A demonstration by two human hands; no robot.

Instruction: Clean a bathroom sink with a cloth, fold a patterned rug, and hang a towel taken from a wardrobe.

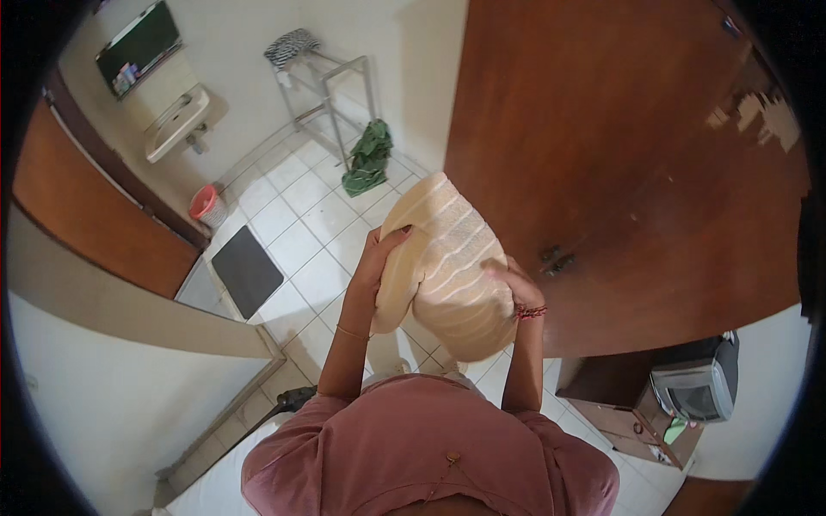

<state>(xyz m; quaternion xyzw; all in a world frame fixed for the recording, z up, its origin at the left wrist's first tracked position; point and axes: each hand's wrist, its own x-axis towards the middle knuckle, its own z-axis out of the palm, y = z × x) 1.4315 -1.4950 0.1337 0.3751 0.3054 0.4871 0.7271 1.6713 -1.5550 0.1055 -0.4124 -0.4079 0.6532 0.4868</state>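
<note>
In front of my body I hold a cream cloth with white stripes (455, 258), which looks like a towel, folded over and bulging. At its left edge my left hand (382, 255) grips the cloth, with the thumb lying on top in a fold. My right hand (519, 282) grips the opposite edge, thumb over the striped face and fingers hidden behind it. A fold hangs between the hands, and the lower part of the cloth droops to the right of it.
A large brown wooden door or panel (600, 161) stands at right. Ahead are a metal rack (329, 90) and green cloth (369, 158) on the tiled floor. A washbasin (177, 122), waste bin (208, 206) and dark mat (248, 271) lie left. A television (697, 393) is at lower right.
</note>
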